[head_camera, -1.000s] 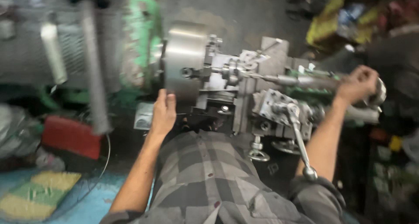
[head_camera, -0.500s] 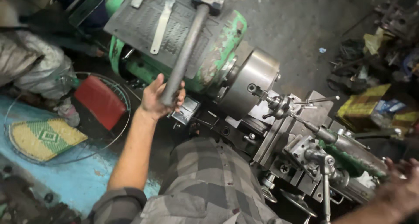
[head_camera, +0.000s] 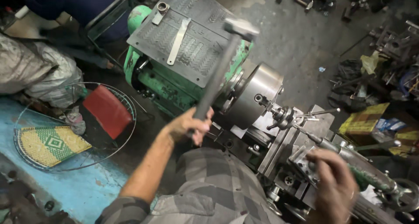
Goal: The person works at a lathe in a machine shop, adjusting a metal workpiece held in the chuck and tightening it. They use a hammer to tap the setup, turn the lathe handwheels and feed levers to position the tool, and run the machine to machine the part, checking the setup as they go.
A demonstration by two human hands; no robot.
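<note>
My left hand [head_camera: 188,126] grips the grey handle of a hammer [head_camera: 220,69] whose metal head points up over the green lathe's headstock [head_camera: 174,82]. The lathe's round steel chuck [head_camera: 255,97] holds a small metal part [head_camera: 283,115] just right of the hammer. My right hand [head_camera: 334,184] rests, blurred, on the tool post and carriage [head_camera: 301,158] at lower right; its fingers are spread over the metal and I cannot tell whether it grips anything.
A dark ribbed mat with a flat metal strip [head_camera: 178,40] covers the headstock top. On the left floor lie a wire frame with a red pad [head_camera: 107,110] and a green woven seat [head_camera: 52,143]. Scrap tools and yellow boxes [head_camera: 364,119] crowd the right.
My left hand went from the lathe bed to the hammer and has raised it. My right hand came off the far end and now lies on the tool post. The camera swung left.
</note>
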